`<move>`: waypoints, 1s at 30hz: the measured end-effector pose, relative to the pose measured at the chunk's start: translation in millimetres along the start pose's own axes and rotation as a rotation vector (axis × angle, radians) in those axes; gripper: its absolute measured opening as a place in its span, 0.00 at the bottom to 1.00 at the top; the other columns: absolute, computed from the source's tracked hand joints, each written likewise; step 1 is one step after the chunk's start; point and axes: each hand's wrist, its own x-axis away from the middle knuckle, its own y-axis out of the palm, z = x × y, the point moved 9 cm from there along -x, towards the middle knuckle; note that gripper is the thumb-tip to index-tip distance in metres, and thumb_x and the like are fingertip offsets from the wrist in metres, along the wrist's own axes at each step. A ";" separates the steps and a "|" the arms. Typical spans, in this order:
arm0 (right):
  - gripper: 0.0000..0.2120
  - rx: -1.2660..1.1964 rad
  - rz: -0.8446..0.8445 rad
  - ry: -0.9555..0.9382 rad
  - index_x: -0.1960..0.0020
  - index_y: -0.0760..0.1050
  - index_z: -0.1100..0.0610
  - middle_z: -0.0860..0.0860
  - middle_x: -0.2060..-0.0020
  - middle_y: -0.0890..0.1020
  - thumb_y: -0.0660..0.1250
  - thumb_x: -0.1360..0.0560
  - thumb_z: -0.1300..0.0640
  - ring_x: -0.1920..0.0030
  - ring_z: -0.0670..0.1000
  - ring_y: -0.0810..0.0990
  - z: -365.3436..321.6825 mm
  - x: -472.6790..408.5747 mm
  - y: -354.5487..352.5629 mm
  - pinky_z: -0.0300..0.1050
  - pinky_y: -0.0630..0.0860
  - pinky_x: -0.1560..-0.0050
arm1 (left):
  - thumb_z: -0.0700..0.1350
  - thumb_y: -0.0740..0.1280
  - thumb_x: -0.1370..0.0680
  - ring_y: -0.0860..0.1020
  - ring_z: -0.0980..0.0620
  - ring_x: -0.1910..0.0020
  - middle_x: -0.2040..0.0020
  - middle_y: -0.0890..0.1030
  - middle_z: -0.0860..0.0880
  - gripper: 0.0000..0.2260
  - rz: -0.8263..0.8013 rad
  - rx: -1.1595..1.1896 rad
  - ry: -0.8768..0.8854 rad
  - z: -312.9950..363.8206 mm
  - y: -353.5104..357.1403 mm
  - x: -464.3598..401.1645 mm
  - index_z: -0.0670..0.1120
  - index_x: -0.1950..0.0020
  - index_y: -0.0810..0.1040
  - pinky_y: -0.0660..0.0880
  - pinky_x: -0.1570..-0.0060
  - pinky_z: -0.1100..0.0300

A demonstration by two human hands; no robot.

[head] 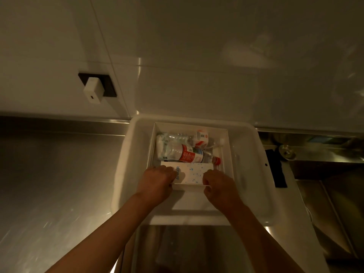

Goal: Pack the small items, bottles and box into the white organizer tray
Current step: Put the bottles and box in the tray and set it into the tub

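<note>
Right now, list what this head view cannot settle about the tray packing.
- Box: both ends covered by left hand and right hand; grip unseen.
- Tray floor: hidden under the bottles.
- Small items beside the far bottle: too dim to name.
- Bottle label text: too small.

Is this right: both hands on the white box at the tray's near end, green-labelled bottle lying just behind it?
Not quite. The head view shows the bottle has a red label, not green. The rest holds: left hand and right hand both grip the white box at the tray's near end.

2 bottles [185, 153], 1 box [192, 173] (1 tray [137, 146])
</note>
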 end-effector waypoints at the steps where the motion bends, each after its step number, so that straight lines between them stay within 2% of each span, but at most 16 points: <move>1: 0.11 0.001 0.006 -0.008 0.60 0.73 0.53 0.49 0.62 0.76 0.72 0.35 0.65 0.62 0.51 0.74 0.9 0.0 -1.6 0.47 0.75 0.63 | 0.42 0.78 0.42 0.76 0.49 0.70 0.67 0.77 0.53 0.14 0.008 0.003 0.002 1.5 -0.6 -1.1 0.52 0.63 0.77 0.68 0.70 0.60; 9: 0.08 -0.027 -0.026 -0.063 0.58 0.74 0.55 0.50 0.61 0.77 0.70 0.32 0.65 0.60 0.51 0.74 -9.1 -10.0 2.4 0.41 0.68 0.60 | 0.42 0.78 0.40 0.79 0.47 0.67 0.63 0.80 0.51 0.12 0.057 0.078 -0.035 -14.7 -3.3 4.2 0.50 0.64 0.76 0.75 0.73 0.59; 16: 0.06 -0.046 -0.074 -0.071 0.55 0.75 0.55 0.51 0.57 0.79 0.67 0.28 0.64 0.55 0.53 0.76 -18.2 -13.8 10.4 0.49 0.74 0.55 | 0.42 0.78 0.36 0.81 0.44 0.61 0.58 0.81 0.49 0.11 0.094 0.125 -0.110 -28.6 -6.3 13.5 0.48 0.61 0.78 0.78 0.70 0.54; 20: 0.05 -0.055 -0.084 -0.091 0.52 0.76 0.55 0.51 0.54 0.79 0.66 0.26 0.63 0.52 0.52 0.76 -22.4 -15.1 11.6 0.46 0.72 0.52 | 0.42 0.80 0.38 0.81 0.44 0.63 0.59 0.81 0.49 0.13 0.114 0.117 -0.124 -31.9 -10.0 17.4 0.48 0.62 0.77 0.77 0.72 0.55; 25: 0.06 -0.064 -0.086 -0.103 0.51 0.76 0.56 0.52 0.52 0.79 0.64 0.25 0.64 0.50 0.53 0.76 -27.0 -16.7 14.6 0.48 0.72 0.49 | 0.42 0.82 0.40 0.80 0.46 0.64 0.60 0.81 0.50 0.17 0.130 0.111 -0.131 -37.9 -11.4 20.9 0.49 0.63 0.76 0.76 0.73 0.57; 30: 0.07 -0.048 -0.058 -0.081 0.49 0.75 0.54 0.50 0.50 0.78 0.62 0.23 0.62 0.49 0.52 0.75 -25.1 -17.1 14.3 0.44 0.70 0.50 | 0.47 0.80 0.35 0.81 0.48 0.59 0.56 0.81 0.51 0.13 0.115 0.117 -0.163 -44.4 -5.3 19.9 0.51 0.59 0.77 0.75 0.69 0.58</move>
